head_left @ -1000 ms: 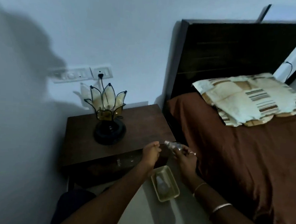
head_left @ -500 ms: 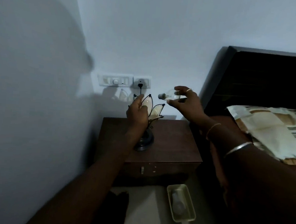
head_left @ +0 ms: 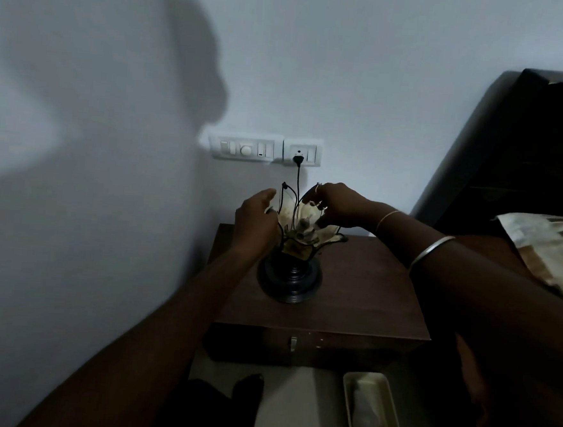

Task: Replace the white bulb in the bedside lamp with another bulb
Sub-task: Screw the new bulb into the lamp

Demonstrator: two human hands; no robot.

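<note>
The bedside lamp point(head_left: 289, 278), a dark round base under pale flower-petal glass, stands on the brown bedside table point(head_left: 360, 305). My left hand point(head_left: 254, 223) is curled around the petals on the lamp's left side. From the right, my right hand point(head_left: 339, 205) reaches down among the petals, fingers closed on the clear bulb point(head_left: 304, 227). Only the bulb's lower end shows at the centre of the shade. A white bulb point(head_left: 366, 416) lies in a cream tray point(head_left: 349, 393) on the floor in front of the table.
The lamp's black cord runs up to a wall socket point(head_left: 302, 153) beside a switch panel point(head_left: 244, 148). A dark headboard point(head_left: 524, 157) and a striped pillow point(head_left: 551, 245) are on the right. The table has a front drawer point(head_left: 293, 343).
My right hand has come down from beside the lamp and lowered the clear bulb into the shade. My left hand stays on the petals. The view has moved closer to the lamp.
</note>
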